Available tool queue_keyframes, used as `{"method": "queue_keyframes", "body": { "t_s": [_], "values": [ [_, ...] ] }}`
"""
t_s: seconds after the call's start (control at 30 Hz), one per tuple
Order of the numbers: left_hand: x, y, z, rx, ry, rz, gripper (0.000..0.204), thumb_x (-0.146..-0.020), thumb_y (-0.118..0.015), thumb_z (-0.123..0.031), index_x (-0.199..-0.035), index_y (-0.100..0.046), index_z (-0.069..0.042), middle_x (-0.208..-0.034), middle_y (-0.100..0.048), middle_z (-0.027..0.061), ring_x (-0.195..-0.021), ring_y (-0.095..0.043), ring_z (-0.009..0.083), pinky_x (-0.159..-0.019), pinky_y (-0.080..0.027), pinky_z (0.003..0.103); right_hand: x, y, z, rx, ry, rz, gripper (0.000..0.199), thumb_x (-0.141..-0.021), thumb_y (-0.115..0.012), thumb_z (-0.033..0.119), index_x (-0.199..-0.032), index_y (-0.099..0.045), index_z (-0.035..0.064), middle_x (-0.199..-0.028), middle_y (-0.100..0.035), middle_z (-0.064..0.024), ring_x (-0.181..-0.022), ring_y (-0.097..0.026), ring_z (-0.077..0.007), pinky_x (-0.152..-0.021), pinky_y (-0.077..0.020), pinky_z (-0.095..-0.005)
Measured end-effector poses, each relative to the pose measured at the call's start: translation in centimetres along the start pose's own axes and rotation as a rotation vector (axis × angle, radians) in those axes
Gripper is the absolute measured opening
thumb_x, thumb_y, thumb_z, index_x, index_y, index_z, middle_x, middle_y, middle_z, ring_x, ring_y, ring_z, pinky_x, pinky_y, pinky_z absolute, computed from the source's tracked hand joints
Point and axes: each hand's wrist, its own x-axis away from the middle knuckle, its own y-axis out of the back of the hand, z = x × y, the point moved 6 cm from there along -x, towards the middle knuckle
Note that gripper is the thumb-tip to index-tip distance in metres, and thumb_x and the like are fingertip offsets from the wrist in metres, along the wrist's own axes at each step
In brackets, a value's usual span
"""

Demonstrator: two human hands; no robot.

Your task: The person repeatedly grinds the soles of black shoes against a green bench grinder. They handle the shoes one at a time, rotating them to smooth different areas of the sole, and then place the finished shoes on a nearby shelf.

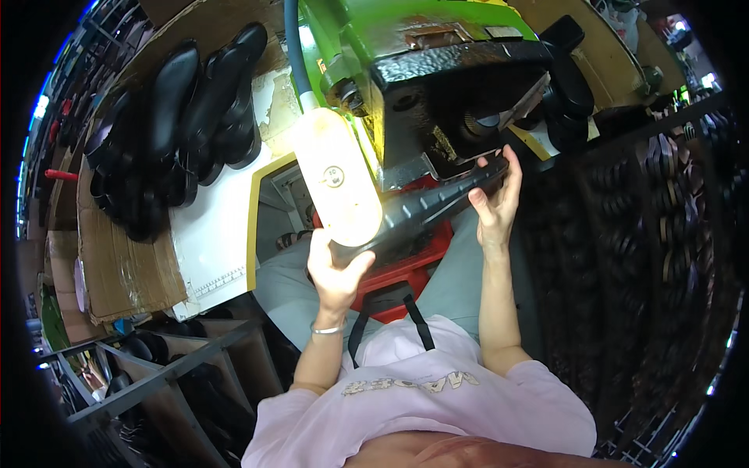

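A long black shoe sole (425,209) with evenly spaced ridges or marks along its side slants across in front of me, under the black head (460,66) of a green machine. My left hand (335,273) is closed on its left, lower end, with its fingers partly hidden behind a glowing oval lamp (335,175). The right hand (498,204) grips the raised far end, thumb on the near side and fingers over the top. The middle of the sole lies close below the machine's edge.
Many black soles (175,101) stand in a torn cardboard box (133,273) on the white table (211,226) at left. More black soles (568,101) sit right of the machine. Dark racks (616,257) fill the right side. A wooden-divided shelf (172,374) stands lower left.
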Motion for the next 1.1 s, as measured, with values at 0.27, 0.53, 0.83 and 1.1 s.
{"method": "queue_keyframes", "body": {
  "t_s": [0.27, 0.53, 0.83, 1.1],
  "values": [
    [-1.8, 0.0, -2.2, -0.033, -0.177, -0.028, 0.052, -0.065, -0.086, -0.002, -0.103, -0.051, -0.002, -0.105, -0.061, 0.0114, -0.095, -0.060, 0.0172, -0.085, -0.050, 0.030, -1.9, -1.3, 0.4, 0.067, 0.107, 0.079, 0.108, -0.063, -0.091, 0.033, -0.145, -0.027, 0.0045, -0.123, -0.046, -0.0169, -0.106, -0.053, -0.0213, -0.092, -0.0473, -0.0324],
    [-2.0, 2.6, -4.5, 0.017, -0.324, -0.022, 0.047, -0.070, -0.085, -0.009, -0.092, -0.044, -0.004, -0.089, -0.056, 0.0086, -0.088, -0.056, 0.0196, -0.095, -0.050, 0.045, -0.3, -4.7, -0.9, -0.107, -0.004, 0.143, 0.103, -0.065, -0.089, 0.016, -0.144, -0.025, 0.0013, -0.124, -0.050, -0.0136, -0.111, -0.054, -0.0202, -0.093, -0.0486, -0.0330],
    [-2.3, 10.2, 1.4, 0.155, -0.051, -0.098, 0.048, -0.067, -0.087, -0.009, -0.096, -0.050, -0.005, -0.090, -0.054, 0.0016, -0.081, -0.055, 0.0110, -0.074, -0.048, 0.024, 2.4, -7.8, -1.0, 0.001, 0.171, -0.021, 0.077, -0.059, -0.091, 0.011, -0.123, -0.052, -0.0037, -0.115, -0.057, -0.0077, -0.103, -0.057, -0.0192, -0.092, -0.0473, -0.0319],
    [-6.2, 4.2, 6.4, -0.597, -0.074, 0.268, 0.033, -0.064, -0.084, -0.010, -0.088, -0.064, 0.000, -0.090, -0.070, 0.0127, -0.085, -0.067, 0.0227, -0.081, -0.052, 0.034, 2.9, -9.1, 1.9, 0.527, 0.657, 0.075, 0.061, -0.055, -0.091, 0.007, -0.108, -0.063, -0.0040, -0.093, -0.067, -0.0113, -0.082, -0.064, -0.0236, -0.073, -0.0530, -0.0330]
  ]
}}
